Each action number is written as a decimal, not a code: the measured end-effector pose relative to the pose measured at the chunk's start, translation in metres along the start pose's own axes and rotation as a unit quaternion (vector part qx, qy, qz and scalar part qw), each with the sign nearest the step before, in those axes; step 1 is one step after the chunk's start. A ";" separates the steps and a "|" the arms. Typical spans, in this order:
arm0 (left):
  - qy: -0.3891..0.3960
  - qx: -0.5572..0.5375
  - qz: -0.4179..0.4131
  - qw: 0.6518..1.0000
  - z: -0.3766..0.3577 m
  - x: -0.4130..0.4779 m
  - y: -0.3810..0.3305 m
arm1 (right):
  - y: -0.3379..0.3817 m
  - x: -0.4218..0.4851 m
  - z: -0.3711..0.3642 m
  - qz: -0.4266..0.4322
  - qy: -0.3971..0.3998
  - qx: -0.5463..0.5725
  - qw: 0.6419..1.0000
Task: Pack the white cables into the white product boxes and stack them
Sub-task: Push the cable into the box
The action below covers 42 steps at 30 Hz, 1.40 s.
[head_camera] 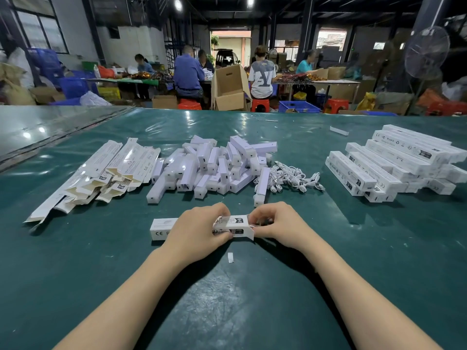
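Note:
A long white product box lies sideways on the green table in front of me. My left hand grips its middle, fingers curled over the top. My right hand pinches at the box's open right end, where a flap sticks out. What the fingers hold there is hidden. A heap of white cables lies beyond, at centre right. A stack of packed white boxes stands at the far right.
Flat unfolded box sleeves lie at the left. A pile of white inner parts fills the middle. A small white scrap lies near my wrists. Several people work at tables beyond the table's far edge.

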<state>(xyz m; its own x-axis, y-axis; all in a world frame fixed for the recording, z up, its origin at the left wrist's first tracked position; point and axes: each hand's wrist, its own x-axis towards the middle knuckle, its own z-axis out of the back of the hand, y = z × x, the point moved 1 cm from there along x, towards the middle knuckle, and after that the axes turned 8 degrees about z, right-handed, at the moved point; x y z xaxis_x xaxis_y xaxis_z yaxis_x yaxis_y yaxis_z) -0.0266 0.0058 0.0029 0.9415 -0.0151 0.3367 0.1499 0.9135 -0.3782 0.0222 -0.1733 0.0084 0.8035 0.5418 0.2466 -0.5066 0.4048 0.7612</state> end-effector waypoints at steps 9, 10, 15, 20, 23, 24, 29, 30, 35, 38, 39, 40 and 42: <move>-0.008 0.007 -0.008 1.000 -0.006 0.003 0.001 | -0.005 0.002 -0.005 -0.026 -0.089 -0.016 0.996; -0.010 0.007 -0.006 1.000 -0.006 0.003 0.001 | -0.005 0.003 -0.004 -0.025 -0.087 -0.039 0.995; -0.010 0.006 0.002 1.000 -0.008 0.003 0.001 | -0.005 0.001 0.001 -0.007 -0.007 -0.018 1.000; -0.007 0.012 0.009 1.000 -0.007 0.002 0.003 | -0.003 0.000 0.008 0.000 0.040 0.021 0.999; -0.006 0.014 0.005 1.000 -0.007 0.001 0.000 | -0.004 -0.001 0.007 -0.012 0.022 0.068 0.997; -0.007 0.015 0.002 1.000 -0.006 0.000 -0.001 | -0.005 -0.001 0.005 -0.011 0.001 0.077 0.997; -0.010 0.009 -0.010 1.000 -0.002 -0.001 0.000 | -0.007 0.000 -0.002 0.008 -0.038 0.008 0.999; -0.010 0.007 -0.010 1.000 -0.001 -0.001 -0.001 | -0.007 0.001 -0.004 0.016 -0.037 -0.023 0.999; -0.009 0.004 -0.001 1.000 -0.002 -0.002 -0.001 | -0.006 0.003 -0.006 0.043 -0.030 -0.089 0.995; -0.024 -0.007 -0.021 0.999 -0.002 -0.004 -0.001 | -0.007 0.004 -0.009 0.046 0.007 -0.138 0.989; -0.030 -0.008 -0.027 0.999 -0.001 -0.004 -0.002 | -0.006 0.004 -0.010 0.046 0.007 -0.143 0.989; -0.036 -0.009 -0.033 0.999 0.000 -0.004 -0.003 | -0.006 0.004 -0.011 0.047 0.002 -0.137 0.989; -0.053 -0.011 -0.047 0.997 0.001 -0.004 -0.004 | -0.007 0.002 -0.010 0.052 -0.016 -0.113 0.992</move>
<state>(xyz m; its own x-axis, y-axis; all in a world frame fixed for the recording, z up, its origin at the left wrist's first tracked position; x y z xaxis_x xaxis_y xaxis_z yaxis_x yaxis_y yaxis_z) -0.0311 0.0026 0.0042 0.8862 -0.0564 0.4598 0.2437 0.9009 -0.3591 0.0240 -0.1676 -0.0026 0.7515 0.5664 0.3383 -0.6410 0.5058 0.5772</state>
